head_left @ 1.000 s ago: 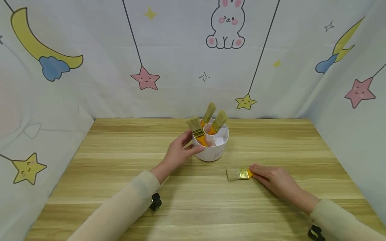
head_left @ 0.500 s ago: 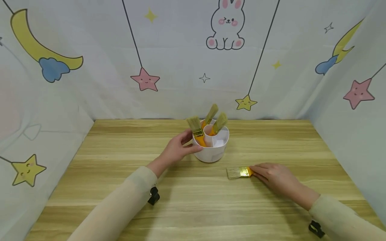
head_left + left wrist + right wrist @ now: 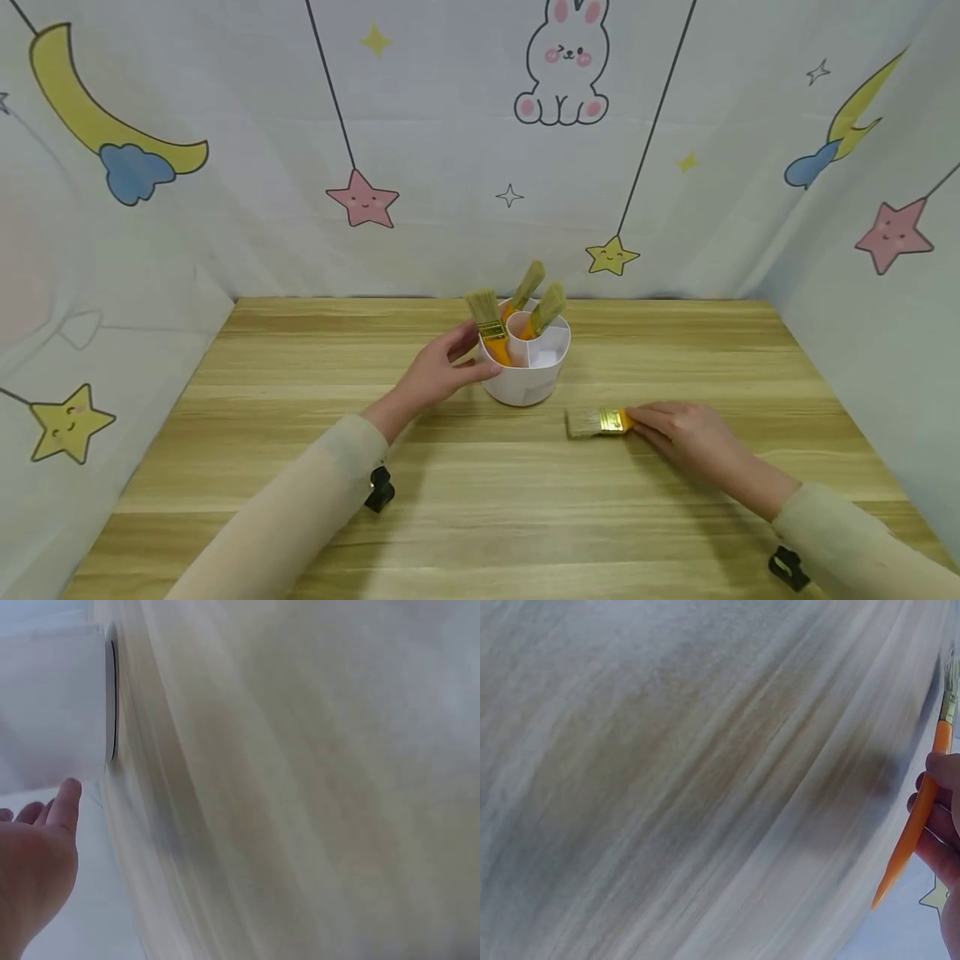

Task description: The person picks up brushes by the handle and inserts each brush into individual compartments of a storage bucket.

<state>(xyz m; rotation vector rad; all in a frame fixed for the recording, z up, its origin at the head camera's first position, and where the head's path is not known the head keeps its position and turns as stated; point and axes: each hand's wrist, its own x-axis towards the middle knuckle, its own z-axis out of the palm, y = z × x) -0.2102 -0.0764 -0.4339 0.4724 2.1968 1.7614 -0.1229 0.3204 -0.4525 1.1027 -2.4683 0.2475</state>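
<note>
A white compartment holder [image 3: 522,387] stands upright on the table, with three orange-handled paintbrushes bristles up in it. One paintbrush [image 3: 492,332] leans at its front left; another paintbrush [image 3: 546,308] leans right from the round middle cup; the third paintbrush [image 3: 528,283] is at the back. My left hand [image 3: 435,373] holds the holder's left side, thumb at the front rim, some fingers hidden behind. My right hand [image 3: 693,433] pinches another paintbrush [image 3: 600,422] by its handle, bristles pointing left, just above the table. The right wrist view shows its orange handle [image 3: 922,810] between thumb and fingers.
The wood-grain table [image 3: 480,517] ends at a white cloth [image 3: 450,125] printed with stars, moons and a rabbit, which hangs behind and at both sides. The holder's front right compartment [image 3: 546,354] has no brush in it.
The right hand has lifted the paintbrush slightly from the table and moved it a little away from me. The left hand stays at the holder.
</note>
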